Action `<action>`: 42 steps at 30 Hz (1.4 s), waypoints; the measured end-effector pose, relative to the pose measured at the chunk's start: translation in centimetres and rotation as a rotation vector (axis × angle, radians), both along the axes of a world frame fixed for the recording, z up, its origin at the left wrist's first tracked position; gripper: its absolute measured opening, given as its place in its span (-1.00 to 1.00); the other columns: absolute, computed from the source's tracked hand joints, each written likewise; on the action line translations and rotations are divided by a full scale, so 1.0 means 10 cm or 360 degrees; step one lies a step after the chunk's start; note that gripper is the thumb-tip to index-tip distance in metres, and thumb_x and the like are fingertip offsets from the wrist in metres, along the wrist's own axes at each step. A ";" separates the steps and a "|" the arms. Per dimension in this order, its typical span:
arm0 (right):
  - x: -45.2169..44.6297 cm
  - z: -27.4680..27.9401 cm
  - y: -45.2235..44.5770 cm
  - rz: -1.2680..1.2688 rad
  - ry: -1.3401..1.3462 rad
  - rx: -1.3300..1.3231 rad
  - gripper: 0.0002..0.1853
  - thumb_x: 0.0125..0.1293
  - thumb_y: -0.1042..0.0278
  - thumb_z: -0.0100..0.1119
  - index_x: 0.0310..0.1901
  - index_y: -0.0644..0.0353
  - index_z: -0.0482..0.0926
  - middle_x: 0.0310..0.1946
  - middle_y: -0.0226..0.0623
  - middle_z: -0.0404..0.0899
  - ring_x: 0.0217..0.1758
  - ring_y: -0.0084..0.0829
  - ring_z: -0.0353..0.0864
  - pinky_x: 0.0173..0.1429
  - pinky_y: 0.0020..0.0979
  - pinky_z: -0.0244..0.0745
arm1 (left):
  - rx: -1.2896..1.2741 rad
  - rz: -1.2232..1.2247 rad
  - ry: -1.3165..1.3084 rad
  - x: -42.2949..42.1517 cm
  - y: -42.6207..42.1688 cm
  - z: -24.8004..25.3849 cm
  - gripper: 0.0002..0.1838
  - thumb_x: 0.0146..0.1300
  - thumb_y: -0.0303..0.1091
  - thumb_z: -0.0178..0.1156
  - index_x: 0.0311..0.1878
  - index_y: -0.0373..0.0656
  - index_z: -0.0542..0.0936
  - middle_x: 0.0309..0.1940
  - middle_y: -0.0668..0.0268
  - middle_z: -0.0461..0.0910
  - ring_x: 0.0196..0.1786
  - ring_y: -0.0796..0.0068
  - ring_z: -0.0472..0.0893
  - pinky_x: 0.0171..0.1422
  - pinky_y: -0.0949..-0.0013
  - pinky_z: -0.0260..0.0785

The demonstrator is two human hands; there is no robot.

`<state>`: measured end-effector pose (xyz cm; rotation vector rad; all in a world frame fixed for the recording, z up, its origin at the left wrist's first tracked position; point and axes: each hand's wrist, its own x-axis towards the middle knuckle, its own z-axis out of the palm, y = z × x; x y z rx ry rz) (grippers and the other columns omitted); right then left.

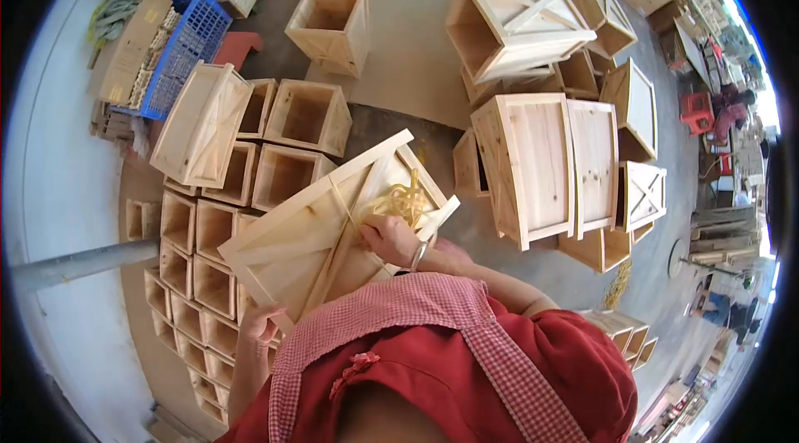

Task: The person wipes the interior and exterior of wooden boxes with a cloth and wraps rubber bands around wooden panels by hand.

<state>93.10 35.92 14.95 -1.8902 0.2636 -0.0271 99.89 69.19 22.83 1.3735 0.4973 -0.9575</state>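
Note:
A pale wooden crate (293,231) with a diagonal brace on its side lies tilted in front of my body. My right hand (389,238), with a bracelet at the wrist, is closed over that side. Its fingers pinch a thin yellow strap, and a loose tangle of yellow straps (406,200) lies just beyond the knuckles. One strand runs across the crate's face towards its far edge. At the crate's near left corner, my left hand (263,323) is curled around the edge. The apron hides part of the crate's near side.
Stacked open wooden boxes (215,283) stand close on the left, with a braced crate (204,123) on top. Larger crates (533,168) are piled at right. A metal pole (91,264) crosses the left side. A blue plastic basket (187,48) stands at the far left.

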 end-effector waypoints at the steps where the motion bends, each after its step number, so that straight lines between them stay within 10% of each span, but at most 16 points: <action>1: 0.05 0.06 0.01 -0.0039 -0.0007 0.0037 -0.78 0.25 0.33 0.01 -0.43 0.30 0.52 -0.59 -0.14 0.57 -0.50 -0.23 0.60 -0.40 -0.28 0.48 | 0.0060 -0.0099 -0.0057 0.10 -0.08 0.08 -0.27 -0.23 -0.63 0.29 0.16 -0.20 0.36 -0.05 0.26 0.48 0.01 0.34 0.50 0.09 0.30 0.40; 5: 0.12 0.03 -0.04 -0.0325 0.0130 -0.0021 -0.78 0.22 0.30 -0.01 -0.39 0.32 0.46 -0.52 0.09 0.54 -0.40 0.06 0.56 -0.31 -0.10 0.46 | -0.0109 -0.0104 -0.0027 0.42 -0.29 0.04 -0.26 -0.22 -0.63 0.28 0.18 -0.22 0.33 -0.07 0.24 0.49 0.01 0.29 0.51 0.08 0.26 0.42; 17: 0.30 0.30 -0.31 -0.0679 0.0010 -0.0241 -0.81 0.16 0.31 0.10 -0.22 0.19 0.52 -0.44 -0.02 0.56 -0.37 -0.09 0.58 -0.28 -0.23 0.46 | -0.0038 -0.0483 0.0132 1.59 -0.76 -0.01 -0.38 -0.13 -0.62 0.21 0.12 -0.27 0.36 -0.11 0.20 0.50 -0.08 0.30 0.53 0.00 0.27 0.46; 21: -0.87 0.65 -2.09 -0.1055 0.0306 -0.0717 -0.82 0.21 0.37 -0.01 -0.26 0.21 0.57 -0.43 -0.13 0.59 -0.37 -0.20 0.60 -0.35 -0.25 0.48 | -0.0123 -0.0666 0.0103 1.88 -0.95 -0.02 -0.44 -0.13 -0.61 0.22 0.06 -0.30 0.39 -0.19 0.20 0.51 -0.11 0.33 0.54 -0.04 0.28 0.47; 25: -4.03 0.65 -4.24 -0.2051 0.0846 -0.2122 -0.81 0.18 0.35 -0.07 -0.28 0.18 0.54 -0.36 -0.13 0.60 -0.25 -0.16 0.59 -0.15 -0.23 0.47 | -0.0196 -0.0964 0.0134 2.15 -1.12 -0.27 -0.47 -0.18 -0.61 0.23 -0.01 -0.24 0.44 -0.33 0.30 0.51 -0.30 0.39 0.57 -0.24 0.38 0.49; 29: -4.98 1.32 -3.03 -0.2209 0.1603 -0.2438 -0.63 0.26 0.09 -0.14 -0.21 0.22 0.53 -0.29 0.06 0.58 -0.17 0.11 0.57 -0.10 -0.01 0.46 | -0.0386 -0.1135 0.0091 2.21 -1.48 -0.11 -0.47 -0.23 -0.58 0.27 -0.04 -0.25 0.47 -0.34 0.29 0.53 -0.32 0.37 0.58 -0.26 0.35 0.50; 38: -4.68 -0.80 0.36 -0.1778 0.2220 -0.0841 -0.74 0.22 0.28 0.01 -0.15 0.24 0.54 -0.20 0.15 0.54 -0.09 0.00 0.58 0.01 -0.10 0.46 | -0.0713 -0.1150 0.0084 1.68 -2.46 0.10 -0.34 -0.12 -0.52 0.23 0.17 -0.31 0.33 -0.05 0.20 0.47 -0.02 0.28 0.50 0.08 0.29 0.41; 40: -4.10 -0.49 0.75 -0.2119 0.1722 -0.0169 -0.68 0.15 0.34 0.00 -0.06 0.23 0.50 -0.15 0.21 0.52 -0.06 0.08 0.54 0.05 -0.13 0.44 | -0.0788 -0.1193 -0.0002 1.48 -2.77 0.19 -0.34 -0.11 -0.51 0.23 0.17 -0.31 0.33 -0.05 0.19 0.47 -0.02 0.28 0.51 0.08 0.28 0.42; 42: -4.49 -1.50 1.19 -0.1980 0.1942 -0.0118 -0.65 0.12 0.32 0.04 -0.03 0.23 0.48 -0.15 0.20 0.52 -0.05 0.08 0.53 0.06 -0.11 0.43 | -0.0818 -0.1251 0.0056 1.29 -3.13 0.28 -0.36 -0.05 -0.46 0.22 0.18 -0.32 0.31 -0.03 0.17 0.48 0.00 0.28 0.52 0.10 0.24 0.42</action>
